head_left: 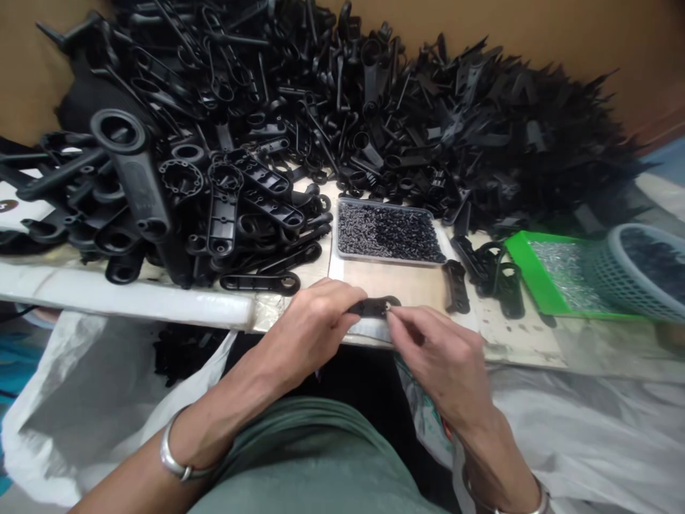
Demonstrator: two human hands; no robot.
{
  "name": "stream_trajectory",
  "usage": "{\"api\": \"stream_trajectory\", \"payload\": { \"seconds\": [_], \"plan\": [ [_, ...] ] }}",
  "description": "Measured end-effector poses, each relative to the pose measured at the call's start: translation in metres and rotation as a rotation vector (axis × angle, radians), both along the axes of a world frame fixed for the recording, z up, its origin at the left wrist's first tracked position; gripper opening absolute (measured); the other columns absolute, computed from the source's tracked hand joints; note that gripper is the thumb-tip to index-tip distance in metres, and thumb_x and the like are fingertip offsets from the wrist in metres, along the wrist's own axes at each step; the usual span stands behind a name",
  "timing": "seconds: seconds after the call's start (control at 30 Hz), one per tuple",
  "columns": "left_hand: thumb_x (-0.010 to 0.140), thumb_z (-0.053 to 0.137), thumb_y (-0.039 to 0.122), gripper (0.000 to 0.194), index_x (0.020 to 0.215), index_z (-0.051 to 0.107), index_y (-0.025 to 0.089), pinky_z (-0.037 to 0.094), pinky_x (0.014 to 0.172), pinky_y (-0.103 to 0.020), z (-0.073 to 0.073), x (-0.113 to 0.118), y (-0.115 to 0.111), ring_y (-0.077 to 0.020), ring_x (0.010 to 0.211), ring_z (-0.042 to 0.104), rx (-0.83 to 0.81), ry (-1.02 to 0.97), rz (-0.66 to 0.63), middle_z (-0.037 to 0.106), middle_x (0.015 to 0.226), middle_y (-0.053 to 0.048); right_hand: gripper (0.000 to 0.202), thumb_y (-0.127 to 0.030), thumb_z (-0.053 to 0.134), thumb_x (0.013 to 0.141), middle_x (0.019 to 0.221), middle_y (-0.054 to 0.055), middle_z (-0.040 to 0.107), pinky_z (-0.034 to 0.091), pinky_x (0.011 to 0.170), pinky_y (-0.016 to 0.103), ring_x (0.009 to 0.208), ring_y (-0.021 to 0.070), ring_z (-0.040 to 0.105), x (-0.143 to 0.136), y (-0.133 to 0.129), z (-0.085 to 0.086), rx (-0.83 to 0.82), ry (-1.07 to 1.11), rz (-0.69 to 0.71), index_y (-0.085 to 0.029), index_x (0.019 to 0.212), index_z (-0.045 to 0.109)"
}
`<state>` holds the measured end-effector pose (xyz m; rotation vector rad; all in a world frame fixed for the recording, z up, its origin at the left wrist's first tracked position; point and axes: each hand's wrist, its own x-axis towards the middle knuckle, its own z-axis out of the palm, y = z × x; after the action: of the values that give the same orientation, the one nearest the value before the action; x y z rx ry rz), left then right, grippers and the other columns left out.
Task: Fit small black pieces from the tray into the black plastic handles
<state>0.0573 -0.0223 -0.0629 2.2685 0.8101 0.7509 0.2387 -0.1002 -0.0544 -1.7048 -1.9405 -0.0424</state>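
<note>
My left hand (320, 318) is closed on a short black plastic arm piece (373, 308), gripping its left end at the table's front edge. The fingers of my right hand (442, 350) are pinched together at the piece's right end. Something small and pale shows at those fingertips, too small to name. Just beyond the hands sits a clear shallow box (389, 232) full of tiny dark parts. To the right of the held piece lies another black plastic piece (457, 287), apart from my right hand.
A large heap of black plastic parts (300, 107) covers the back of the table. At right, a green tray (535, 275) holds small shiny parts, with a pale blue basket (621, 264) overlapping it. White sacks (96, 385) hang below the table edge.
</note>
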Motion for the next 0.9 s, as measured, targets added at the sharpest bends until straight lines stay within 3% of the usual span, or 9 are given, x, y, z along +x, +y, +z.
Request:
{"api": "stream_trajectory", "payload": {
  "seconds": [0.23, 0.43, 0.63, 0.77, 0.9],
  "plan": [
    [0.086, 0.059, 0.010, 0.015, 0.096, 0.063, 0.019, 0.046, 0.080, -0.026, 0.002, -0.001, 0.000, -0.0162, 0.093, 0.061, -0.049, 0.038, -0.006, 0.067, 0.099, -0.002, 0.011, -0.019, 0.058, 0.086, 0.076, 0.000, 0.072, 0.051, 0.063, 0.024, 0.062, 0.0127, 0.066, 0.008, -0.003, 0.007, -0.076, 0.040, -0.106, -0.020, 0.081, 0.067],
    [0.089, 0.056, 0.014, 0.011, 0.096, 0.063, 0.019, 0.046, 0.083, -0.030, 0.011, -0.001, 0.001, -0.0185, 0.095, 0.059, -0.047, 0.141, -0.016, 0.067, 0.102, -0.003, 0.011, -0.019, 0.059, 0.085, 0.070, -0.001, 0.071, 0.050, 0.063, 0.023, 0.059, 0.0119, 0.065, 0.009, -0.003, 0.001, -0.113, 0.109, -0.119, -0.020, 0.079, 0.068],
    [0.092, 0.052, 0.014, 0.013, 0.093, 0.064, 0.018, 0.043, 0.080, -0.032, 0.021, 0.023, 0.006, -0.0180, 0.088, 0.060, 0.060, 0.225, -0.031, 0.066, 0.092, -0.003, 0.009, -0.017, 0.062, 0.083, 0.071, -0.003, 0.070, 0.049, 0.063, 0.021, 0.059, 0.0096, 0.064, 0.012, -0.004, -0.001, -0.092, 0.178, -0.128, -0.020, 0.077, 0.067],
    [0.091, 0.052, 0.014, 0.013, 0.087, 0.063, 0.019, 0.039, 0.077, -0.034, 0.018, 0.039, 0.010, -0.0175, 0.079, 0.061, 0.121, 0.328, -0.047, 0.064, 0.076, 0.000, 0.008, -0.015, 0.063, 0.083, 0.069, -0.004, 0.070, 0.048, 0.063, 0.020, 0.058, 0.0087, 0.063, 0.015, -0.006, -0.002, -0.087, 0.211, -0.128, -0.019, 0.078, 0.067],
    [0.090, 0.053, 0.014, 0.013, 0.089, 0.065, 0.019, 0.037, 0.077, -0.034, 0.012, 0.044, 0.010, -0.0169, 0.076, 0.062, 0.113, 0.352, -0.029, 0.064, 0.073, 0.000, 0.008, -0.014, 0.063, 0.084, 0.072, -0.003, 0.069, 0.048, 0.065, 0.020, 0.059, 0.0084, 0.063, 0.016, -0.007, -0.005, -0.081, 0.227, -0.100, -0.018, 0.079, 0.067]
  ]
}}
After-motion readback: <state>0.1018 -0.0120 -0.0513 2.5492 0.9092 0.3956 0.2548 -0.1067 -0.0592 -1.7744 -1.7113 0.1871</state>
